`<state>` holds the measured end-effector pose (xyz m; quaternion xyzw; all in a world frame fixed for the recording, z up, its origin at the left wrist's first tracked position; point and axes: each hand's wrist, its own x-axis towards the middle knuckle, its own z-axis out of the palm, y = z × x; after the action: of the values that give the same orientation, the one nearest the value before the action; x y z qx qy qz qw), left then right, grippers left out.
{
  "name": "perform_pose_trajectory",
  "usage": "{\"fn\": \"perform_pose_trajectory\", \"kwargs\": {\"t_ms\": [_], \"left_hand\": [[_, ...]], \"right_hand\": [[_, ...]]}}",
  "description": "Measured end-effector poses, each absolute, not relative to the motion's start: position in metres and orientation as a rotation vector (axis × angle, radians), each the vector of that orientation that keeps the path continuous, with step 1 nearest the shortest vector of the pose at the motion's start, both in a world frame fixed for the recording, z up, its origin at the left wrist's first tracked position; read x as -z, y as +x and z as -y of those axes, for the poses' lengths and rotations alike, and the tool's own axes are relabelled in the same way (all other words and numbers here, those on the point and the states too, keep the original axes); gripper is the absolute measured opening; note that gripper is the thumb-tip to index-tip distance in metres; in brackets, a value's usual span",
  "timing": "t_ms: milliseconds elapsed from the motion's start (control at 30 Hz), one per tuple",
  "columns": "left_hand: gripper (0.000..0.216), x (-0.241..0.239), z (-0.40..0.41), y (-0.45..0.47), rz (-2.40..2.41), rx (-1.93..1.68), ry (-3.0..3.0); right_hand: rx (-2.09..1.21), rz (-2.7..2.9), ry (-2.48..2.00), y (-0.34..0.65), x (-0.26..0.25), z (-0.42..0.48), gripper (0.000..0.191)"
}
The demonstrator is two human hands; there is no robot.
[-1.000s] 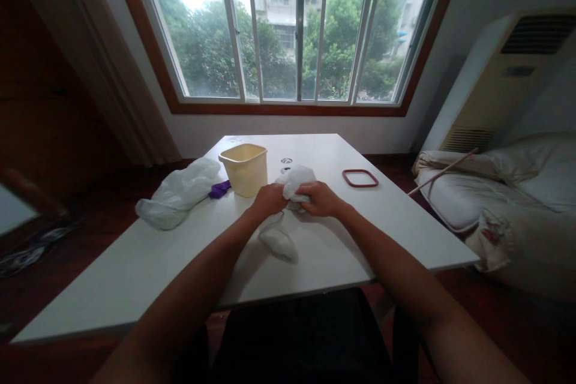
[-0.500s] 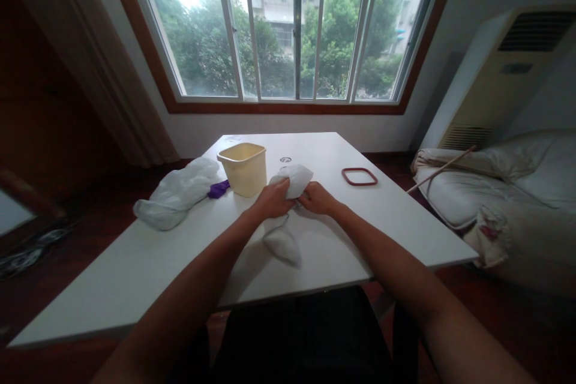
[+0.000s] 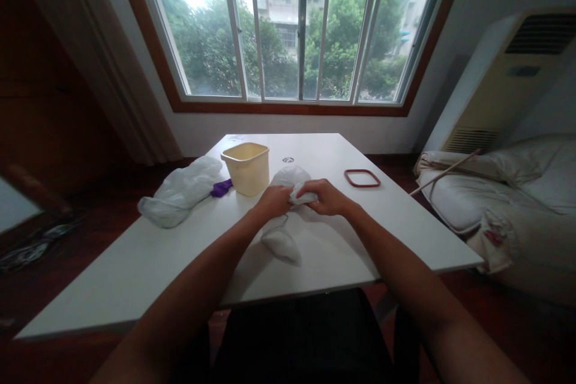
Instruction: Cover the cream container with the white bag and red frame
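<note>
Head view: fingers grip white bag well inside table edges.

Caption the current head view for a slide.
Both hands grip bunched white plastic over a white table, cream bin left, red frame right.

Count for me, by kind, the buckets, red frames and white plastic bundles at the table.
Yellow bucket: 1
Red frame: 1
White plastic bundles: 2 (held bundle, counting its apparent trailing end; left bundle beside the bucket)
Total: 4

Bin, bag, frame on table
</note>
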<state>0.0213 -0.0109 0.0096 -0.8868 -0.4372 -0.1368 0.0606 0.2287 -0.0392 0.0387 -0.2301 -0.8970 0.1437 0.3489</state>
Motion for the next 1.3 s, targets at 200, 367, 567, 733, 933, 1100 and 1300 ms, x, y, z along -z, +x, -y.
{"fn": "perform_pose_trajectory", "kwargs": {"t_ms": [200,367,567,733,933,1100,1300], "left_hand": [[0.02,-0.005,0.01,0.03,1.31,0.408,-2.721],[0.015,-0.006,0.012,0.031,1.25,0.472,-2.771],[0.018,-0.008,0.014,0.026,1.335,0.662,-2.705],[0.032,-0.009,0.018,0.024,1.406,0.896,-2.623],[0.034,-0.012,0.021,0.025,1.206,0.872,-2.667],[0.034,-0.014,0.022,0.024,1.13,0.847,-2.612],[0.024,-0.019,0.025,0.023,1.192,0.875,-2.549]], "right_hand": [[-0.306,2.149,-0.542,0.211,-0.024,0.034,0.026],[-0.274,2.115,-0.901,0.22,-0.014,0.017,0.017],[-0.371,2.086,-1.03,0.231,-0.001,-0.001,0.031],[-0.323,2.027,-1.207,0.234,0.003,-0.011,0.035],[-0.2,1.973,-1.566,0.234,-0.002,-0.011,0.043],[-0.184,1.933,-1.62,0.234,-0.01,-0.003,0.046],[-0.22,2.063,-1.353,0.238,-0.018,0.014,0.06]]}}
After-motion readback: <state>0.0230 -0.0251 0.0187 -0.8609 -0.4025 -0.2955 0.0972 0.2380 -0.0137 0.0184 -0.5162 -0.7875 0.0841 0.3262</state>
